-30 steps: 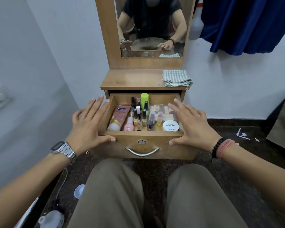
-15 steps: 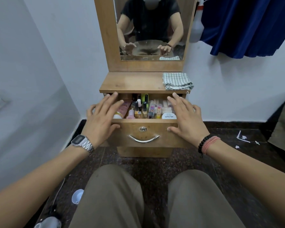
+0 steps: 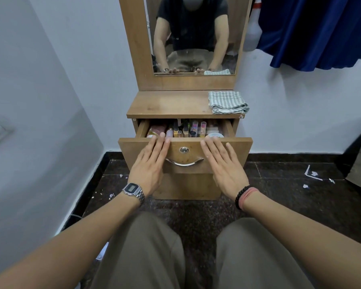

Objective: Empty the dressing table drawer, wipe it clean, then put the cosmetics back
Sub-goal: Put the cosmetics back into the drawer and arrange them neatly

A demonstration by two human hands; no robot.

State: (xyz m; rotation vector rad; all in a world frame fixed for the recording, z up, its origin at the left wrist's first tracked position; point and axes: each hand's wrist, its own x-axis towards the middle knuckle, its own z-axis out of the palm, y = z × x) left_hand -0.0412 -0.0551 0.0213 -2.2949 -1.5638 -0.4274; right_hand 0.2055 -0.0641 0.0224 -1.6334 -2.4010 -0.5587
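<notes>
Wooden dressing-table drawer (image 3: 233, 147) partly pulled out, cosmetics (image 3: 188, 130) packed upright inside. Left hand (image 3: 149, 167) and right hand (image 3: 224, 167) flat on drawer front, fingers straight, gripping nothing; fingertips (image 3: 154, 138) reach top edge, flanking curved metal handle (image 3: 184, 163). Folded striped cloth (image 3: 227, 102) on tabletop.

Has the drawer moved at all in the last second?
Yes. The drawer has slid back into the dressing table: far less of it now sticks out beneath the tabletop, with both flat hands, left and right, on its front.
</notes>
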